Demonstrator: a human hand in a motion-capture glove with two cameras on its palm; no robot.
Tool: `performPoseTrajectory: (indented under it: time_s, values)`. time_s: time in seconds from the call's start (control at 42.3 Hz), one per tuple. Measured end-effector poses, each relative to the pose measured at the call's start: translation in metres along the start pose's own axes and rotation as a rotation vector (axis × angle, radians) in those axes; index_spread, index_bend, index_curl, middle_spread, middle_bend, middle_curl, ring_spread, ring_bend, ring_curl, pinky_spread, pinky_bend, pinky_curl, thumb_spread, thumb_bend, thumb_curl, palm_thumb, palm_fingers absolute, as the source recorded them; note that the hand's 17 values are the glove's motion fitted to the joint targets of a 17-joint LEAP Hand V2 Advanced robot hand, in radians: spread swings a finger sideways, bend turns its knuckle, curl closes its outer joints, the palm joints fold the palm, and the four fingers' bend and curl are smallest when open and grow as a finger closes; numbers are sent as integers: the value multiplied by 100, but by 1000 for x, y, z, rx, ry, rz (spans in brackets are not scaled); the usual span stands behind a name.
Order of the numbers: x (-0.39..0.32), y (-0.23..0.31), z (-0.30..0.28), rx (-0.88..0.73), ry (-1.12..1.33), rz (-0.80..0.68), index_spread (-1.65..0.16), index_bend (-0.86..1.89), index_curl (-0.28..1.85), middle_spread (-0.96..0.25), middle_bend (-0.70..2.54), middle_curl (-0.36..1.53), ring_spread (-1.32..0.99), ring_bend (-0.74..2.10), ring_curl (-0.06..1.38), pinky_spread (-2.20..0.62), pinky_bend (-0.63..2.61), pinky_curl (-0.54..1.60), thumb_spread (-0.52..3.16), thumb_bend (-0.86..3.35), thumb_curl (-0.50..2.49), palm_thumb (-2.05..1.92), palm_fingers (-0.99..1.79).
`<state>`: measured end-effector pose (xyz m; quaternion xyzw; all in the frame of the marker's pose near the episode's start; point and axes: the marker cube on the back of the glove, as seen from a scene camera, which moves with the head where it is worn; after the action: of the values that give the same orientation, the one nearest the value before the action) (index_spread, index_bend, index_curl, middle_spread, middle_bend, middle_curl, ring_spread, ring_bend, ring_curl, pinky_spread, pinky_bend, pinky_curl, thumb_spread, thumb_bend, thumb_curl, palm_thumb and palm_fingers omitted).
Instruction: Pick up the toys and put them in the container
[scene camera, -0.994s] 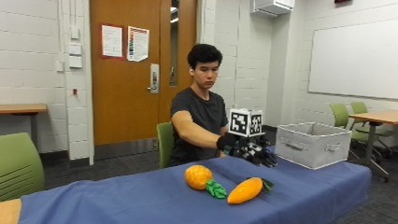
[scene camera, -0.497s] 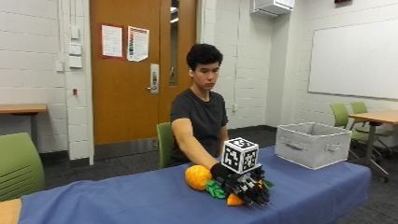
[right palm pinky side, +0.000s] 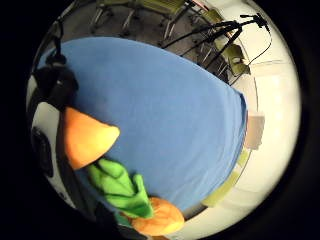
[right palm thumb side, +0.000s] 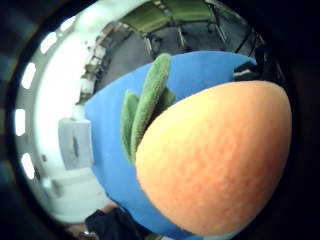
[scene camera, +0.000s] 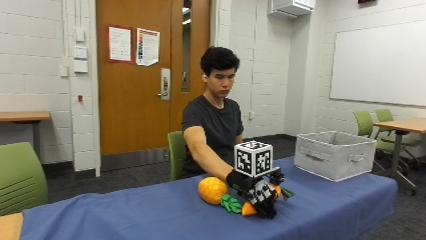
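Your gloved hand (scene camera: 258, 196) was on the carrot toy (scene camera: 247, 209).
Your fingers curled around it on the blue surface (scene camera: 133, 220), just beside the pineapple toy (scene camera: 212, 190), well apart from the grey container (scene camera: 335, 154).

I sit in a classroom: painted block walls (scene camera: 40, 115), a whiteboard (scene camera: 379, 62) at my nine o'clock, a wooden door (scene camera: 143, 75) behind me at six, green chairs (scene camera: 20, 177) and tables (scene camera: 403, 125) around my blue-covered worktop (scene camera: 133, 215).
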<state>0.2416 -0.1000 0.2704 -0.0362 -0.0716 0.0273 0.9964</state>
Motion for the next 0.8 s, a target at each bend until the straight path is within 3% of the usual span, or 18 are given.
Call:
performPoseTrajectory:
  time_s: [0.142, 0.26, 0.497, 0.804]
  values:
    - [-10, 7, -14, -44, 41, -13, -31, 57, 61, -32, 45, 46, -52, 76, 32, -39, 68, 32, 106, 21, 40, 44, 112]
    - [-28, 13, -34, -75, 56, -34, -32, 42, 65, -36, 61, 53, -48, 99, 42, -46, 71, 34, 93, 25, 48, 58, 127]
    - [-85, 15, -123, 10, 93, -71, -36, 29, 74, -38, 88, 64, -42, 119, 51, -48, 77, 39, 79, 26, 59, 66, 126]
    - [-233, 29, -252, 189, 102, -224, -41, 20, 92, -36, 101, 70, -38, 131, 55, -49, 84, 42, 73, 27, 71, 67, 120]
